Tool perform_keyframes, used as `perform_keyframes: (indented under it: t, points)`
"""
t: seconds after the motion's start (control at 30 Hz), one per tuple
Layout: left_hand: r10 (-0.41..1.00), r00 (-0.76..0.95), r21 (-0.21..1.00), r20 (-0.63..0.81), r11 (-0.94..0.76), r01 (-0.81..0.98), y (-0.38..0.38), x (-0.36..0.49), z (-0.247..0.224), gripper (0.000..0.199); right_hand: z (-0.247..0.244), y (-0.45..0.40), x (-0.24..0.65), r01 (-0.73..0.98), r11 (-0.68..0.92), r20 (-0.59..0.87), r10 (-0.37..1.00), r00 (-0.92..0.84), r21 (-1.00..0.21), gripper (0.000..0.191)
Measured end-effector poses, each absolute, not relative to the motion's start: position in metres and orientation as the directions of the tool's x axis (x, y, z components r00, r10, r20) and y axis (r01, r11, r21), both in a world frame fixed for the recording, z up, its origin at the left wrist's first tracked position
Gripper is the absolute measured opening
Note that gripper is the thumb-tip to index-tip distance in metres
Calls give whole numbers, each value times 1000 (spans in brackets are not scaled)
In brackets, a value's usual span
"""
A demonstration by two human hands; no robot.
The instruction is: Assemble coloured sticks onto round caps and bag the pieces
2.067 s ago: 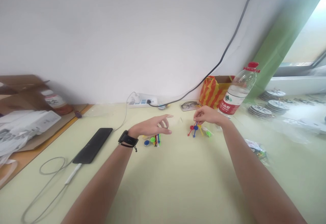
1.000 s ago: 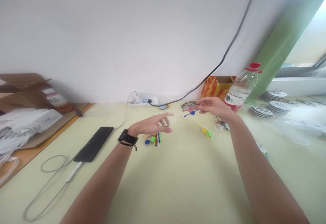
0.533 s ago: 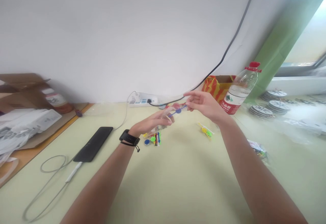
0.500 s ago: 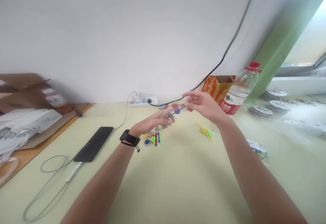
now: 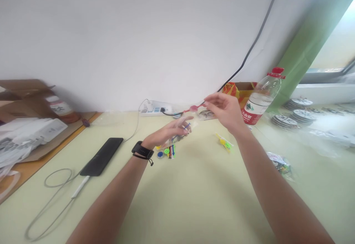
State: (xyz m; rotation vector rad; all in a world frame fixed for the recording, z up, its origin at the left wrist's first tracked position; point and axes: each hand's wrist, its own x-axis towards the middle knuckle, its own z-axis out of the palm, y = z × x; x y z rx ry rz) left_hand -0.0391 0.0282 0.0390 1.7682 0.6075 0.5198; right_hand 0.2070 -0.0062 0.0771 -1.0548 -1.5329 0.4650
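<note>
Fingers [image 5: 213, 97] of the right hand [image 5: 229, 111] hold a red plastic piece [image 5: 193, 108].

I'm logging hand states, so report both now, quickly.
Left hand: closed on a clear bag; whether it also grips the blue piece can't be told.
Right hand: closed, pinching the red piece by one end.

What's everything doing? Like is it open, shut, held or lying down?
Left hand: holding a clear bag.
Clear bag: held, blue piece seemingly inside.
Right hand: pinching the red piece.
Red piece: held up off the table.
Yellow piece: lying on the table.
Black phone: lying flat, nothing lit.
Red-capped bottle: standing, cap on.
Power strip: black plug in.
Cardboard box: open.
</note>
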Motion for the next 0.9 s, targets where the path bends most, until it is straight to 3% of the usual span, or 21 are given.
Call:
perform_keyframes:
  t: [0.2,0.63,0.9]
  points:
    - [650,759,954,50,-256,157,30,-41,39,69,81,-6,223,380,550,641,749,169,-743,13]
    - [588,806,968,75,-237,83,24,-36,47,52,77,-9,202,499,538,542,826,-154,-679,9]
    - [623,781,938,51,-299,178,23,-41,49,66,77,-5,208,533,549,694,712,106,-644,11]
